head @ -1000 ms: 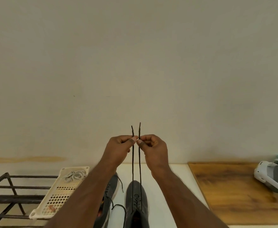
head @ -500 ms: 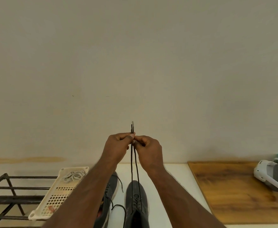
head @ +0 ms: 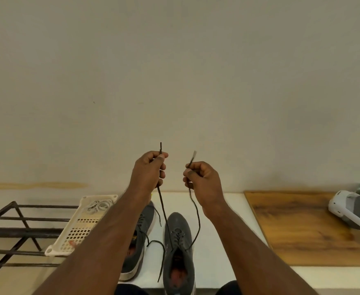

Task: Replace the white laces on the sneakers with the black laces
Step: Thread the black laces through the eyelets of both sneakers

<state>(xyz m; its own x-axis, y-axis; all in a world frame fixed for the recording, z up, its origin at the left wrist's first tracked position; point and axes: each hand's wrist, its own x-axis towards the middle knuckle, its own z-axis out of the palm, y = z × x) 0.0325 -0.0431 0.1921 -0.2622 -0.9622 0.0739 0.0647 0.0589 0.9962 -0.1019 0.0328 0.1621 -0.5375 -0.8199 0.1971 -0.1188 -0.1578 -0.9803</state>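
While the left hand (head: 148,173) and right hand (head: 202,179) each pinch one black lace (head: 197,218) end above the right sneaker (head: 178,237), lacing seems finished; tying comes next.

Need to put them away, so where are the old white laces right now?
In the head view, lower left: the white laces lie at the far end of the cream perforated tray, between the metal rack and left sneaker.

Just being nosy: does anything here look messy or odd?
Mostly tidy. The left grey sneaker's black lace trails loose over the white table, untied, and removed white laces lie tangled in the cream plastic basket.
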